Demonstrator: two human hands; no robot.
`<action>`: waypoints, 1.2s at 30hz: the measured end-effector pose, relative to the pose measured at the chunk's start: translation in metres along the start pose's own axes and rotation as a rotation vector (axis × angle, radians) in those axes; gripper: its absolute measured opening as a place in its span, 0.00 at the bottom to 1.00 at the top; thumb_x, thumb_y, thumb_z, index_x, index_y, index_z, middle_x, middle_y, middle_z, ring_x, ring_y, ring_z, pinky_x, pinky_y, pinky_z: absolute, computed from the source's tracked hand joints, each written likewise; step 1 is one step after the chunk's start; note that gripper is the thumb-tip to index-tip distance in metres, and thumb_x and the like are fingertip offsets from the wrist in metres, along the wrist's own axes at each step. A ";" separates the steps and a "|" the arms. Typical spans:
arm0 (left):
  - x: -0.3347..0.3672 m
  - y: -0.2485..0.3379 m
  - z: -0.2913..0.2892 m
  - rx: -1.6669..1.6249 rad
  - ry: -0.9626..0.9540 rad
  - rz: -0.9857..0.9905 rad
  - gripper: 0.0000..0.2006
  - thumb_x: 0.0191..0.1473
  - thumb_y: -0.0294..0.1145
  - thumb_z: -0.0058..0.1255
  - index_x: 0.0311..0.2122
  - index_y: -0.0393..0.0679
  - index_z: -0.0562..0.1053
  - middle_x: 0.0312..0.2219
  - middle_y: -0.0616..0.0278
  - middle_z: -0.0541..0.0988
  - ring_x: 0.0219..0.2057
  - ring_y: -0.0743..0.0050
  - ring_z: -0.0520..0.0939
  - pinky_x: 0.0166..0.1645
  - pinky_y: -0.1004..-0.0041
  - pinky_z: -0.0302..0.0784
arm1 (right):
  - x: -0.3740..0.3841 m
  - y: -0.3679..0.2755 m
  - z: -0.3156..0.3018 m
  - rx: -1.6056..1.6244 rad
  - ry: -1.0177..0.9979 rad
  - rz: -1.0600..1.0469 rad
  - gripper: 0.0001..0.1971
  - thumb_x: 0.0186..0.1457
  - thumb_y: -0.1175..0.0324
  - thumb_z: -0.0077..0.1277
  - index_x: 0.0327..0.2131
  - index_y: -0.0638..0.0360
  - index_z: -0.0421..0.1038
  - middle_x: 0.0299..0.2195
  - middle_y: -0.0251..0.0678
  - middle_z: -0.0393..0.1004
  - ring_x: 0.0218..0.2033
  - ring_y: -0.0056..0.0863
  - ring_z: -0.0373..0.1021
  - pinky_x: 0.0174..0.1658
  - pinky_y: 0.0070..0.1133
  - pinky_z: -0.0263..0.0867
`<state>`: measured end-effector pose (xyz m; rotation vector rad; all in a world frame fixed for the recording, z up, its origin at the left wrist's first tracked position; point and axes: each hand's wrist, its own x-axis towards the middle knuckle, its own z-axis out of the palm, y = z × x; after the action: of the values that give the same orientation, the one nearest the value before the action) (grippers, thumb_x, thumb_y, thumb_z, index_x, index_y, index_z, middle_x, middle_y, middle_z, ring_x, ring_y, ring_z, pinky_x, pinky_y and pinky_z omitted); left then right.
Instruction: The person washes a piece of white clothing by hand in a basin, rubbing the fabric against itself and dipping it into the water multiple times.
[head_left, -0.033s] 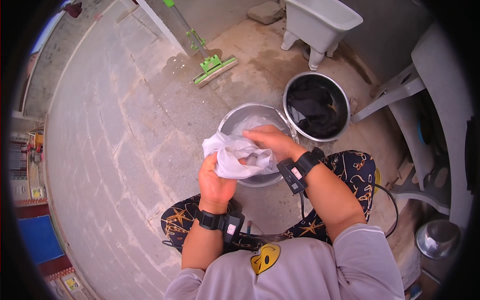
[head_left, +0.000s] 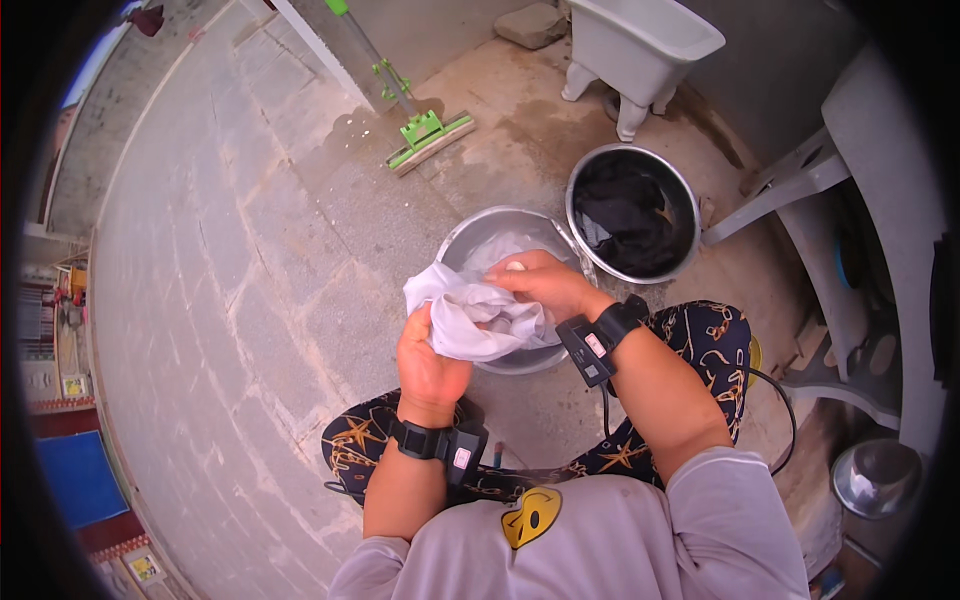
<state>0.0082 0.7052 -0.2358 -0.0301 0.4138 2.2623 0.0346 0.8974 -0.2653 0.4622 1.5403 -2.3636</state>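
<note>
A bunched white cloth (head_left: 470, 318) is held up over a metal basin (head_left: 462, 235) between my two hands. My left hand (head_left: 432, 362) is closed round the cloth's left and lower side, its fingers partly covered by the folds. My right hand (head_left: 545, 285) grips the cloth from the right, fingers bent onto it. By those fingers shows a small pale spot that I cannot make out. More whitish wet fabric (head_left: 508, 246) lies in the basin behind the hands.
Touching range to the right, a second metal basin (head_left: 680, 262) holds dark cloth in water. A green sponge mop (head_left: 428, 135) stands ahead on the paving. A white footed tub (head_left: 640, 40) is at the back, grey plastic furniture (head_left: 780, 190) at right, with a metal bowl (head_left: 876, 478) below it.
My right hand's fingers have shifted slightly on the cloth, and a pale spot shows by them. The cloth's folds have changed a little. My left hand stays in place.
</note>
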 end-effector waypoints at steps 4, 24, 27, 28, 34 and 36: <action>0.005 -0.004 0.011 0.180 0.279 0.089 0.18 0.57 0.34 0.37 0.48 0.34 0.66 0.45 0.53 0.73 0.48 0.61 0.72 0.56 0.63 0.63 | -0.025 -0.043 0.001 0.329 0.237 -0.088 0.06 0.49 0.77 0.53 0.33 0.63 0.68 0.19 0.29 0.66 0.12 0.11 0.55 0.13 0.13 0.49; 0.009 -0.030 0.023 1.471 0.077 0.350 0.42 0.41 0.20 0.53 0.62 0.36 0.46 0.57 0.53 0.57 0.57 0.65 0.60 0.60 0.68 0.54 | -0.039 -0.052 0.029 0.137 0.013 -0.093 0.08 0.55 0.72 0.48 0.36 0.67 0.69 0.12 0.25 0.59 0.10 0.11 0.50 0.14 0.14 0.45; 0.009 -0.029 0.018 1.370 0.080 0.283 0.35 0.48 0.24 0.52 0.60 0.36 0.51 0.53 0.55 0.64 0.53 0.68 0.65 0.57 0.70 0.60 | -0.038 -0.053 0.021 0.068 -0.008 -0.071 0.09 0.54 0.73 0.48 0.37 0.68 0.69 0.12 0.26 0.60 0.11 0.12 0.51 0.14 0.14 0.46; 0.010 -0.031 0.011 1.187 0.072 0.203 0.30 0.52 0.27 0.49 0.59 0.36 0.54 0.50 0.56 0.67 0.51 0.71 0.68 0.54 0.73 0.62 | -0.038 -0.054 0.018 0.048 0.016 -0.058 0.09 0.53 0.73 0.48 0.37 0.68 0.69 0.12 0.26 0.60 0.11 0.12 0.51 0.14 0.14 0.46; 0.007 -0.021 0.004 0.807 0.144 0.022 0.20 0.59 0.34 0.40 0.54 0.35 0.62 0.46 0.57 0.71 0.47 0.74 0.71 0.51 0.75 0.66 | -0.042 -0.065 0.016 0.003 0.070 -0.123 0.08 0.50 0.74 0.50 0.36 0.65 0.71 0.20 0.28 0.68 0.14 0.11 0.54 0.16 0.12 0.48; 0.009 -0.017 0.008 0.629 0.159 0.046 0.21 0.60 0.37 0.39 0.54 0.35 0.62 0.46 0.56 0.71 0.46 0.72 0.72 0.51 0.73 0.66 | -0.043 -0.066 0.008 0.036 0.095 -0.096 0.09 0.49 0.75 0.51 0.36 0.65 0.72 0.21 0.29 0.69 0.15 0.11 0.56 0.17 0.12 0.50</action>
<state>0.0158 0.7244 -0.2341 0.1258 1.2004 2.0865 0.0464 0.9185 -0.1896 0.5264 1.5966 -2.4791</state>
